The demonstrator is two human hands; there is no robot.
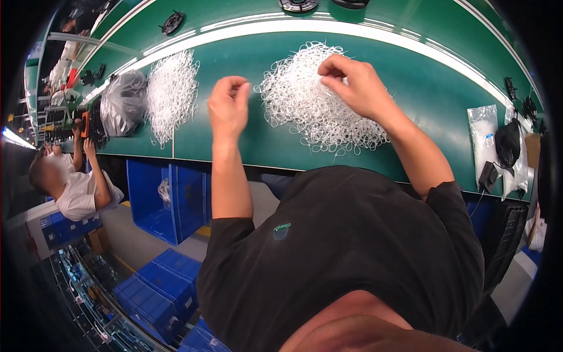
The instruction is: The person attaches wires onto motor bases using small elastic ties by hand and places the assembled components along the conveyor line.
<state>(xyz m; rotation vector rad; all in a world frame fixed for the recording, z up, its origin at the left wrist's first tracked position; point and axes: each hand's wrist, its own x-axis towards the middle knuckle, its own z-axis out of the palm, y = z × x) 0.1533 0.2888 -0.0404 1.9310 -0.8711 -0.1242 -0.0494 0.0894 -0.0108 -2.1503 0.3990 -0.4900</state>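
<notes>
White loops lie heaped on the green counter (223, 51) in the head view, and the main pile (314, 105) sits right in front of you. Your right hand (362, 88) is over its upper part, fingers curled and thumb tip drawn in close to the forefinger; whether they pinch a loop, I can't tell. Your left hand (228, 111) hangs just left of the pile, over bare counter, its fingers bent and the thumb near the forefinger. I can't make out anything between them either.

The loops look thin and closely interlaced, so lifting one could well drag several out with it. A pull toward you is the riskier direction: the near fringe of the pile lies close to the front edge, and a sweep of the forearm might push strays over. The small pile (172, 97) on your left also reaches near that edge, with a blue crate (190, 199) below. If your left arm swings wide, it could spread those loops toward the main pile and mix the two.

Your right wrist and forearm cover some of the main pile, and your shirt (352, 234) blocks part of the front edge. White on white, single loops blend together. What the grey bag (124, 104) holds is unclear, and the black dish (298, 4) is cut off at the top.
</notes>
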